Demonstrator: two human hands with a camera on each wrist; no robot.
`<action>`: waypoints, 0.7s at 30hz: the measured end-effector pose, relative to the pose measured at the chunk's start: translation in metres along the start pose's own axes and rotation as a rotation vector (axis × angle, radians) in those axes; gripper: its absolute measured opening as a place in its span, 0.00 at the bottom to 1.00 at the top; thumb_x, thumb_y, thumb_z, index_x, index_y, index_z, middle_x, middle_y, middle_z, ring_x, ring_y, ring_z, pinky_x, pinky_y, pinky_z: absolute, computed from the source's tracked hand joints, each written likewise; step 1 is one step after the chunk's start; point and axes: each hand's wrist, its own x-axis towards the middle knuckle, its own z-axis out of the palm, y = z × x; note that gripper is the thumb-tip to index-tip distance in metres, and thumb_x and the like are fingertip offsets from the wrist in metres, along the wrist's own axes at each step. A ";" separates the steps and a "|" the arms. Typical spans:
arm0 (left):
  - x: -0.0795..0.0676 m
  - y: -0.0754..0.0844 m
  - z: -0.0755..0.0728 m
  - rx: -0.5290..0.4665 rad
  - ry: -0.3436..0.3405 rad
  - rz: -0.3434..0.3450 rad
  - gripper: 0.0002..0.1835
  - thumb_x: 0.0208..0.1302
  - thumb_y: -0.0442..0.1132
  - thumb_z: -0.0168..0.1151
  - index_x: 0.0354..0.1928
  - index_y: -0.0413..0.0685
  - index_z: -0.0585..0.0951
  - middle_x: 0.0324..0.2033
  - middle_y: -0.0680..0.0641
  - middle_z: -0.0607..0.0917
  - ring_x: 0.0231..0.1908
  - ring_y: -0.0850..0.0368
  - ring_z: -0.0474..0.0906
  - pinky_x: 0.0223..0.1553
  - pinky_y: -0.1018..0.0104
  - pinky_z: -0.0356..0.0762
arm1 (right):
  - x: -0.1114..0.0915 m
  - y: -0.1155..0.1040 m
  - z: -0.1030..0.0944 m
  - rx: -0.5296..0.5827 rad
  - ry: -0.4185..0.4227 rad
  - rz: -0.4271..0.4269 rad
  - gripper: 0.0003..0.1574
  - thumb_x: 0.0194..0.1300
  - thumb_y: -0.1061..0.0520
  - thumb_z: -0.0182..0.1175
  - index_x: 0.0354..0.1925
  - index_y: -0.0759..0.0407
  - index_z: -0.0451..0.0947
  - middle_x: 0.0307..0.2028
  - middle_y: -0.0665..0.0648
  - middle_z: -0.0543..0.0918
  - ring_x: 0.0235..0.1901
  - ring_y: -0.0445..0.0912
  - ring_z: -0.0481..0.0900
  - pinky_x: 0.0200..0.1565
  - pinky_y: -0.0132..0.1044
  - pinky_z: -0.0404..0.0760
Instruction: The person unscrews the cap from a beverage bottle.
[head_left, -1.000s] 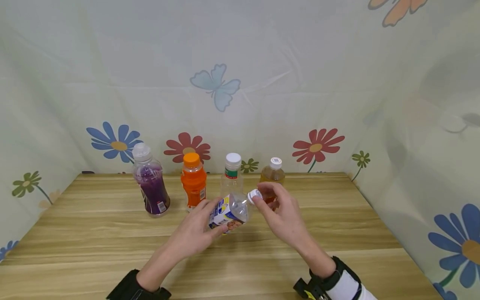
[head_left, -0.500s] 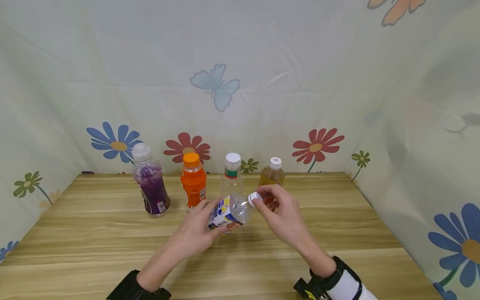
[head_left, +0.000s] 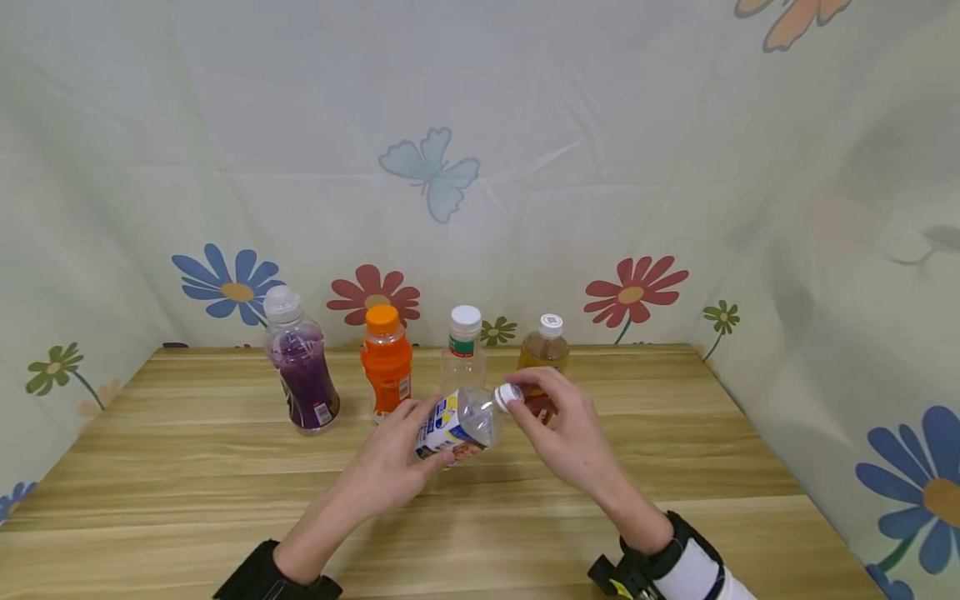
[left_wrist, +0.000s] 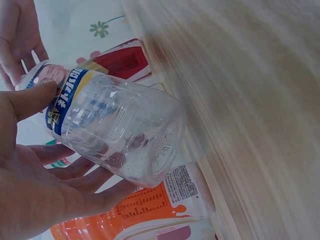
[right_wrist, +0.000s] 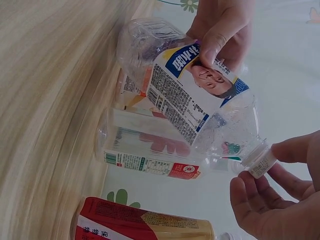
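Note:
A clear plastic bottle (head_left: 480, 415) with a blue, white and yellow label tilts above the table, its neck to the right. My left hand (head_left: 393, 462) grips it around the label, thumb on the near side. No drink shows inside it in the left wrist view, only clear plastic (left_wrist: 130, 125). At the bottle's mouth sits a white cap (right_wrist: 262, 164), pinched between the thumb and fingers of my right hand (head_left: 566, 433). Whether the cap is loose on the thread, I cannot tell.
Behind the hands several bottles stand upright: a purple-filled bottle (head_left: 303, 375), an orange bottle (head_left: 387, 367), a clear white-capped bottle (head_left: 465, 346) and an amber bottle (head_left: 542, 350). A flowered cloth (head_left: 525, 217) rises behind the wooden table (head_left: 187, 483).
The right hand's fingers shift slightly around the white cap. The bottle and left hand keep almost the same place.

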 end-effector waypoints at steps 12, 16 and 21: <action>0.000 0.000 0.000 -0.002 -0.008 -0.002 0.37 0.64 0.44 0.73 0.72 0.41 0.72 0.59 0.42 0.78 0.54 0.48 0.76 0.58 0.46 0.75 | 0.000 0.002 0.002 0.001 0.003 0.021 0.18 0.72 0.56 0.66 0.58 0.59 0.78 0.47 0.52 0.82 0.41 0.46 0.80 0.38 0.37 0.83; 0.000 0.000 0.000 -0.001 -0.006 -0.005 0.37 0.64 0.44 0.74 0.71 0.41 0.72 0.59 0.42 0.78 0.54 0.48 0.76 0.57 0.46 0.75 | 0.001 0.003 0.002 -0.011 0.014 0.051 0.16 0.74 0.54 0.64 0.56 0.59 0.78 0.43 0.52 0.82 0.38 0.47 0.78 0.37 0.38 0.82; 0.001 0.000 0.001 0.001 0.001 -0.009 0.37 0.63 0.42 0.75 0.71 0.40 0.72 0.58 0.42 0.78 0.52 0.48 0.76 0.57 0.47 0.76 | 0.001 0.003 0.001 -0.032 -0.002 0.076 0.16 0.75 0.54 0.63 0.56 0.60 0.79 0.41 0.52 0.81 0.37 0.47 0.77 0.37 0.40 0.82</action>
